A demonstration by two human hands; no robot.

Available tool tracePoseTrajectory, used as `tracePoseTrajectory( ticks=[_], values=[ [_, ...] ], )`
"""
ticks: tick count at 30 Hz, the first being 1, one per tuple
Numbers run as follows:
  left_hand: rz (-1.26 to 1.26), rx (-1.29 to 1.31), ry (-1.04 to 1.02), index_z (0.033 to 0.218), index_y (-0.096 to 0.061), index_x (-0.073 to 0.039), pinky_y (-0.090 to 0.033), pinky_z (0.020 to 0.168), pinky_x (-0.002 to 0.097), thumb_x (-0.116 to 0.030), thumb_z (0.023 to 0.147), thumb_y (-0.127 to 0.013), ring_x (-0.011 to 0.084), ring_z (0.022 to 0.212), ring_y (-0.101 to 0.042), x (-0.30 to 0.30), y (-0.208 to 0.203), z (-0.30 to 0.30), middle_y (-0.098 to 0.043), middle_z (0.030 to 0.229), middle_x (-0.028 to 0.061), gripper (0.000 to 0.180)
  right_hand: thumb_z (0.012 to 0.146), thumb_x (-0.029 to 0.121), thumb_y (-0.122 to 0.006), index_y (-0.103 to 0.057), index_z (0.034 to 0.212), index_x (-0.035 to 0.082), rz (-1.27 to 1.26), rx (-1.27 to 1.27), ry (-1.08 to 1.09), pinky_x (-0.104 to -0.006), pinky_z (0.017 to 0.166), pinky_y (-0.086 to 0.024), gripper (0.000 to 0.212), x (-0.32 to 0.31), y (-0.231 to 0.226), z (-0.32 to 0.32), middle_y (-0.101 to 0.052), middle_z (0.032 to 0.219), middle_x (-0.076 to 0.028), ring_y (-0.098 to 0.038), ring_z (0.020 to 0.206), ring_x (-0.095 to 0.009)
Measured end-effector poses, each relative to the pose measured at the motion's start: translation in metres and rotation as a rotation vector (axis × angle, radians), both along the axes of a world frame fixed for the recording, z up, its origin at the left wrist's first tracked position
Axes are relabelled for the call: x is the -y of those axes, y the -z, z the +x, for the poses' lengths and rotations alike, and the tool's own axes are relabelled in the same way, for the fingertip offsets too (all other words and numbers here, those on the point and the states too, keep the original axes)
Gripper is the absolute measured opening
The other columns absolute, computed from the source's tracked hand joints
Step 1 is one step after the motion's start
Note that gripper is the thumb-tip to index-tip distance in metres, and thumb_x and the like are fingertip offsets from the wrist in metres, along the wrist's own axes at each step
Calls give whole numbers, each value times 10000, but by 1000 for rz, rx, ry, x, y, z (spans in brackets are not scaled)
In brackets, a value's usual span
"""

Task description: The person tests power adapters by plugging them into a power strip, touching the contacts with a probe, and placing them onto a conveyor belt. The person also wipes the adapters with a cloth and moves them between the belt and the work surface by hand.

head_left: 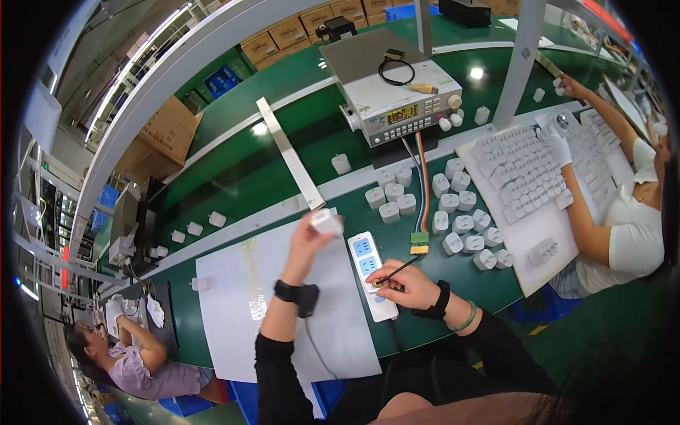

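My left hand [303,244] is closed around a white charger adapter [326,223], raised over the far edge of a white sheet [234,319]; the adapter is slightly blurred. My right hand [407,285] pinches the plug end of a black cable [400,270] above a white power strip [382,308] with blue socket faces. The cable runs up toward a small green connector board [419,239], fed by multicoloured ribbon wires [423,177]. Right of the strip, several white adapters [462,224] stand in loose groups on the green table.
A grey bench instrument [397,99] with a lit display stands behind. At right, a co-worker's gloved hand [556,145] is over a board [520,248] of adapters. Another person [149,354] sits at left. A white bar [290,152] crosses the green belt, where some adapters [341,164] stand.
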State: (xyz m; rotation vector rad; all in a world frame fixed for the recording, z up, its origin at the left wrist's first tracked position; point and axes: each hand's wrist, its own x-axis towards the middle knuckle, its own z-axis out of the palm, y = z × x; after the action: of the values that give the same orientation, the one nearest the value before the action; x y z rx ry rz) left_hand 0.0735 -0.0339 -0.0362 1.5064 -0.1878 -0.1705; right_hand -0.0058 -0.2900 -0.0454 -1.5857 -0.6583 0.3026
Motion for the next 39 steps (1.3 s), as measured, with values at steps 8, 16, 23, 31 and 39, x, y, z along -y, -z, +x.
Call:
tracePoseTrajectory(
  ticks=[8,16,23,31,39],
  values=[
    [314,91,92,1218,-516,-55,-440,954,339,-102,803,-700,196,1116,-583,35,30,-17,-623,1204,95,456,843,129,-659,-638,1124,86,4,44,17,-252,694,-465,285,1,5,-1,-550,957,-50,-554,771,-139],
    [573,375,76,1184,-551,-56,-431,949,348,-122,718,-744,254,1104,-566,34,24,-29,-606,1173,113,509,845,120,-641,-638,1135,81,-106,149,63,-253,694,-461,293,0,-2,-6,-539,932,-53,-560,744,-155],
    [410,241,202,1276,-538,-78,-387,982,391,-210,735,-755,262,1185,-507,33,31,-89,-566,1253,95,597,852,140,-640,-657,1045,63,-214,425,184,-318,708,-485,208,-4,-5,-5,-605,937,-95,-604,827,-266],
    [645,500,231,1221,-619,-194,-279,1057,405,-301,779,-727,233,1238,-470,38,37,-81,-530,1339,95,468,878,107,-577,-639,958,0,-13,314,245,-327,768,-484,147,-18,-37,42,-642,970,-84,-602,882,-278],
    [692,552,263,1244,-602,-201,-307,1047,384,-247,785,-717,221,1261,-455,32,42,-81,-544,1315,96,475,895,158,-574,-643,974,18,-244,391,341,-348,800,-483,175,-34,-4,60,-651,995,-80,-600,922,-276]
  ],
)
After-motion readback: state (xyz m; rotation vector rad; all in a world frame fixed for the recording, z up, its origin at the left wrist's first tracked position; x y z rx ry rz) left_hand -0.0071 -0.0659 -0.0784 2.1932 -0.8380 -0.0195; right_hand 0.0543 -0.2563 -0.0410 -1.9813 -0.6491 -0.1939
